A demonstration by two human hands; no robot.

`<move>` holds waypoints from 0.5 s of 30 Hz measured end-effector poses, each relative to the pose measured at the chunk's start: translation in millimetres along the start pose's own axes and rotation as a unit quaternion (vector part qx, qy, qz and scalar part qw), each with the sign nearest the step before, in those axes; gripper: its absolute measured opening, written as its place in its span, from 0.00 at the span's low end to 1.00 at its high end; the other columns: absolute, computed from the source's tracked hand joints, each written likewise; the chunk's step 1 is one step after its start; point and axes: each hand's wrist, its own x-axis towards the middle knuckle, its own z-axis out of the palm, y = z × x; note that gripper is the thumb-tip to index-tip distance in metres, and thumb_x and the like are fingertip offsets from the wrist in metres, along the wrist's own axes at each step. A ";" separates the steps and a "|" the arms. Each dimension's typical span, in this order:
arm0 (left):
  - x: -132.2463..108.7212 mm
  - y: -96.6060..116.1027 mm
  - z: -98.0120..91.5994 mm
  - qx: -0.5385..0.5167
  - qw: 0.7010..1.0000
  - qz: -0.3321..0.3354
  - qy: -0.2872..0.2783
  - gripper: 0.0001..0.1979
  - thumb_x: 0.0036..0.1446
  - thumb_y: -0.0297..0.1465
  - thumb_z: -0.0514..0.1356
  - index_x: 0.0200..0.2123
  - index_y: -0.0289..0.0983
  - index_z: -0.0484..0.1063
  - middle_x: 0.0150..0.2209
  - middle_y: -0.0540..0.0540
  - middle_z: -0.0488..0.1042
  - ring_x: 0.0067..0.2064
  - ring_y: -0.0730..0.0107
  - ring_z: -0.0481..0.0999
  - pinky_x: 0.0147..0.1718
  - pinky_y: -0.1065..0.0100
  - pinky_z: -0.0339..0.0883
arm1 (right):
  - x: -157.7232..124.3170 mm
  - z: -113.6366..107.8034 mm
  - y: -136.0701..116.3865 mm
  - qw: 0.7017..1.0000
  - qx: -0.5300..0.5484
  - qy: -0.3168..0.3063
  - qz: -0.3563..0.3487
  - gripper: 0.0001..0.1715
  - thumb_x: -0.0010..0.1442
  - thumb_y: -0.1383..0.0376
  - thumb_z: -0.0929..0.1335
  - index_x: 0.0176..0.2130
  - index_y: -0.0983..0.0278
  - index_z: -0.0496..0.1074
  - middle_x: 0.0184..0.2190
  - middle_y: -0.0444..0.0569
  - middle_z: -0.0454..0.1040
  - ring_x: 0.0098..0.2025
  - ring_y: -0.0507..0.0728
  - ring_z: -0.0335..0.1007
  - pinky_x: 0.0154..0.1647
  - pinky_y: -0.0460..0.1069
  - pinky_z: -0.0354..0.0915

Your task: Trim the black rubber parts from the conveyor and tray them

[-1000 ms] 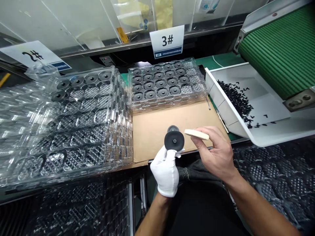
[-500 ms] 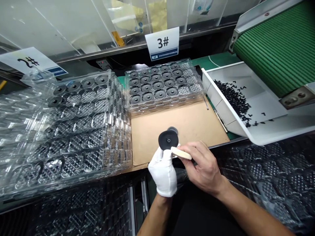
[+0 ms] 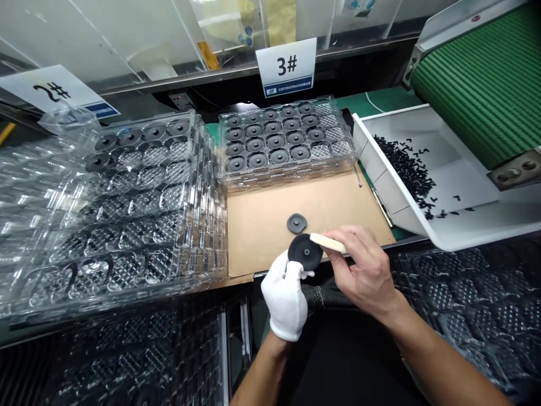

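Pinching blk disc (image 3: pixel 305 252) in gloved L hand (image 3: pixel 285 299), bare R hand (image 3: pixel 359 270) pinching cream pad (image 3: pixel 328 243) against disc rim

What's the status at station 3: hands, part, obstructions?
White-gloved left hand gripping black disc. Right hand holding cream pad at disc's rim. Second black disc lying on cardboard sheet beyond.

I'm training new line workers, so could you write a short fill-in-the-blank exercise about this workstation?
1. The left hand, in a ____ glove, holds a black disc.
2. The right hand is ____ and pinches a cream pad.
3. The sheet under a second black disc is made of ____.
4. The placard behind the clear tray reads ____.

Missing words: white; bare; cardboard; 3#.
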 end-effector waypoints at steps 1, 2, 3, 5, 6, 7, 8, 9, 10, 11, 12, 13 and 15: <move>-1.1 0.1 -1.2 0.012 1.000 0.003 -0.005 0.11 0.62 0.28 0.58 0.40 0.37 0.82 0.29 0.51 0.78 0.28 0.74 0.71 0.29 0.73 0.68 | 1.1 -0.5 -0.2 1.000 0.002 -0.010 -0.002 0.14 0.66 0.74 0.70 0.51 0.64 0.75 0.42 0.52 0.77 0.45 0.59 0.72 0.50 0.57 0.70; -1.9 0.0 -2.6 0.027 1.000 0.009 -0.009 0.12 0.62 0.28 0.58 0.41 0.37 0.82 0.31 0.50 0.79 0.27 0.74 0.71 0.28 0.73 0.67 | 2.7 -1.2 -0.8 1.000 0.007 -0.027 -0.006 0.15 0.67 0.74 0.69 0.52 0.63 0.74 0.43 0.52 0.77 0.45 0.59 0.72 0.50 0.57 0.70; -2.6 -0.4 -3.9 0.044 0.999 0.017 -0.016 0.13 0.62 0.28 0.57 0.42 0.37 0.82 0.32 0.49 0.80 0.27 0.74 0.71 0.28 0.72 0.68 | 4.8 -2.2 -1.7 0.998 0.016 -0.054 -0.009 0.15 0.67 0.73 0.68 0.52 0.63 0.74 0.43 0.52 0.77 0.46 0.59 0.71 0.50 0.57 0.69; -3.0 -1.2 -5.7 0.065 0.997 0.032 -0.037 0.13 0.63 0.30 0.57 0.43 0.37 0.83 0.33 0.48 0.81 0.27 0.74 0.71 0.28 0.72 0.68 | 10.2 -5.1 -3.8 0.990 0.044 -0.130 -0.021 0.15 0.68 0.73 0.67 0.52 0.62 0.75 0.44 0.52 0.75 0.48 0.60 0.70 0.52 0.58 0.69; -2.8 -1.4 -6.0 0.066 0.996 0.036 -0.049 0.13 0.64 0.31 0.58 0.43 0.37 0.83 0.33 0.48 0.81 0.28 0.73 0.72 0.30 0.72 0.69 | 13.1 -6.8 -4.6 0.984 0.059 -0.167 -0.027 0.14 0.68 0.73 0.67 0.51 0.61 0.75 0.45 0.52 0.75 0.50 0.60 0.69 0.54 0.59 0.68; -2.4 -1.2 -5.8 0.062 0.996 0.035 -0.059 0.12 0.65 0.32 0.58 0.43 0.37 0.83 0.33 0.48 0.81 0.29 0.72 0.73 0.31 0.71 0.70 | 15.6 -8.6 -5.0 0.978 0.073 -0.195 -0.030 0.14 0.68 0.72 0.67 0.51 0.60 0.76 0.45 0.52 0.74 0.52 0.61 0.68 0.55 0.60 0.67; -1.7 -0.6 -5.1 0.054 0.996 0.030 -0.063 0.12 0.65 0.32 0.59 0.42 0.37 0.82 0.33 0.48 0.81 0.30 0.71 0.74 0.32 0.71 0.70 | 17.6 -10.2 -5.0 0.976 0.085 -0.200 -0.025 0.14 0.68 0.72 0.67 0.50 0.58 0.76 0.46 0.52 0.74 0.53 0.61 0.68 0.56 0.60 0.67; -0.8 0.4 -4.2 0.044 0.997 0.023 -0.062 0.11 0.64 0.31 0.59 0.42 0.37 0.82 0.33 0.48 0.81 0.31 0.71 0.75 0.33 0.71 0.70 | 18.8 -11.5 -4.5 0.979 0.094 -0.183 -0.010 0.14 0.69 0.71 0.68 0.51 0.57 0.76 0.46 0.51 0.74 0.53 0.61 0.68 0.57 0.61 0.67; 0.2 1.5 -3.1 0.033 0.998 0.014 -0.057 0.11 0.64 0.30 0.58 0.41 0.37 0.82 0.32 0.49 0.80 0.31 0.71 0.75 0.33 0.72 0.70 | 19.1 -12.3 -3.7 0.984 0.100 -0.150 0.013 0.13 0.69 0.69 0.68 0.51 0.57 0.76 0.46 0.51 0.74 0.53 0.61 0.69 0.56 0.60 0.67; 1.3 2.7 -2.1 0.024 0.998 0.006 -0.052 0.10 0.63 0.29 0.58 0.39 0.37 0.81 0.30 0.50 0.79 0.30 0.72 0.74 0.32 0.72 0.69 | 18.5 -12.6 -2.8 0.988 0.102 -0.111 0.041 0.12 0.69 0.68 0.69 0.51 0.56 0.77 0.46 0.50 0.75 0.52 0.60 0.70 0.55 0.59 0.68; 2.3 3.7 -1.4 0.017 0.999 -0.002 -0.050 0.10 0.63 0.28 0.58 0.37 0.36 0.81 0.28 0.51 0.78 0.29 0.73 0.73 0.32 0.72 0.68 | 17.1 -12.3 -2.0 0.990 0.103 -0.074 0.068 0.12 0.69 0.67 0.69 0.51 0.56 0.77 0.46 0.50 0.76 0.51 0.60 0.72 0.53 0.58 0.69; 3.3 4.3 -0.9 0.012 0.999 -0.008 -0.051 0.10 0.63 0.28 0.58 0.35 0.36 0.80 0.27 0.51 0.77 0.28 0.73 0.72 0.31 0.73 0.67 | 15.2 -11.4 -1.6 0.990 0.101 -0.049 0.087 0.11 0.69 0.67 0.70 0.51 0.57 0.76 0.45 0.49 0.76 0.50 0.59 0.72 0.52 0.57 0.69; 4.6 4.4 -0.6 0.005 0.998 -0.013 -0.055 0.09 0.63 0.29 0.59 0.33 0.37 0.79 0.26 0.52 0.77 0.29 0.74 0.71 0.32 0.73 0.66 | 10.7 -8.2 -2.5 0.990 0.093 -0.042 0.093 0.10 0.68 0.66 0.71 0.50 0.58 0.76 0.44 0.49 0.77 0.48 0.59 0.73 0.50 0.56 0.69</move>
